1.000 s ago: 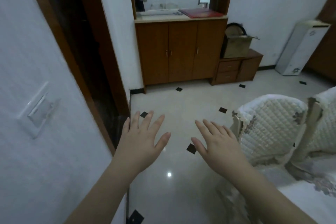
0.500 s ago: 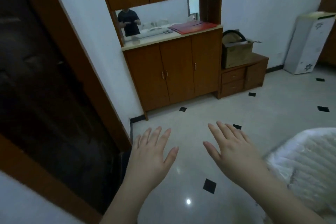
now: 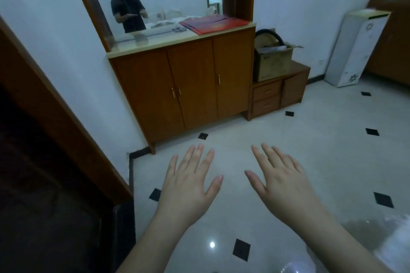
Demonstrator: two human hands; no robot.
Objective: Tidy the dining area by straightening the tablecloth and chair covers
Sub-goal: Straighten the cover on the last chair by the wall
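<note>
My left hand (image 3: pixel 188 186) and my right hand (image 3: pixel 281 182) are held out side by side, palms down, over the tiled floor. Fingers are spread on both and nothing is in them. At the bottom right corner only a blurred white edge of a quilted chair cover (image 3: pixel 397 235) shows, right of my right forearm and apart from the hand. No tablecloth is in view.
A wooden sideboard (image 3: pixel 188 93) with a mirror stands ahead against the wall, a low drawer unit (image 3: pixel 277 93) with a cardboard box (image 3: pixel 273 62) beside it. A white appliance (image 3: pixel 355 49) leans at the far right. A dark doorway with wooden frame (image 3: pixel 55 117) fills the left.
The view has swung left and up, so the chair covers have slid almost out of frame at the bottom right. Both hands stay outstretched and empty.
</note>
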